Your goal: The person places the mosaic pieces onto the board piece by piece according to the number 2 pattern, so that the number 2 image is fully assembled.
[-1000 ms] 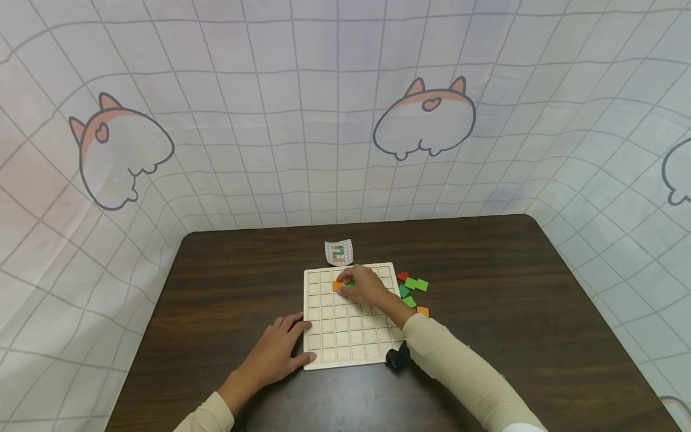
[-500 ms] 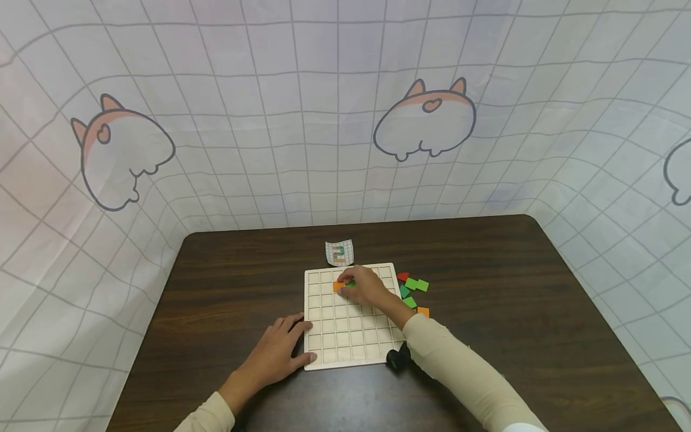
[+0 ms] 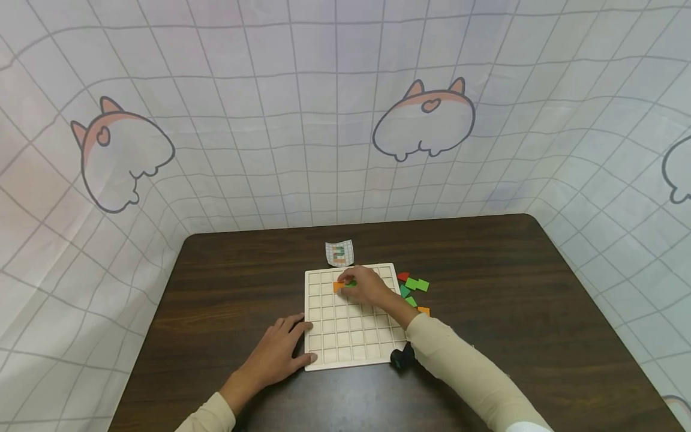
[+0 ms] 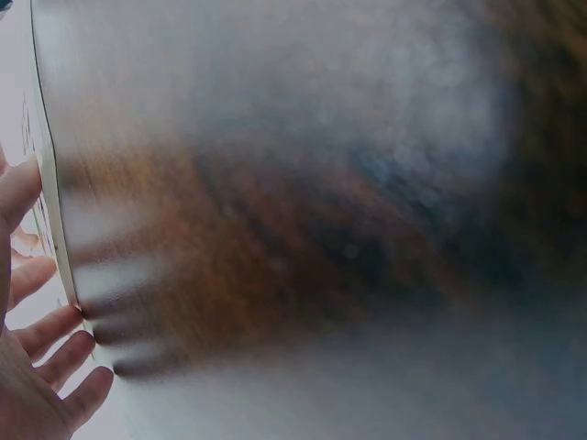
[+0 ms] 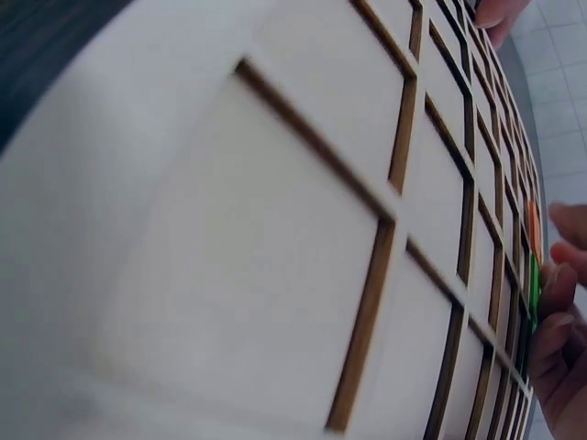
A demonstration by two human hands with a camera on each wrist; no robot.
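Note:
A pale wooden grid board (image 3: 345, 345) lies on the dark table. Near its far side my right hand (image 3: 369, 288) bends over a green tile (image 3: 351, 284), pinching it between thumb and fingers. Directly left of that tile an orange tile (image 3: 338, 287) lies on the grid. In the right wrist view, fingertips (image 5: 555, 293) meet the green tile (image 5: 534, 280) at the far end of the board (image 5: 248, 247). My left hand (image 3: 275, 351) rests at the board's left edge, fingers spread, thumb and index on the rim. The left wrist view shows this hand (image 4: 41, 367) along the edge.
Several loose tiles lie right of the board: a red tile (image 3: 403, 276), green ones (image 3: 423, 285) and an orange tile (image 3: 423, 311). A small printed pattern card (image 3: 339, 253) is behind the board. A black object (image 3: 400, 359) sits by the near right corner, under the right forearm.
The right forearm and the black object beneath it have shifted slightly right. Both hands and the tiles stay where they were.

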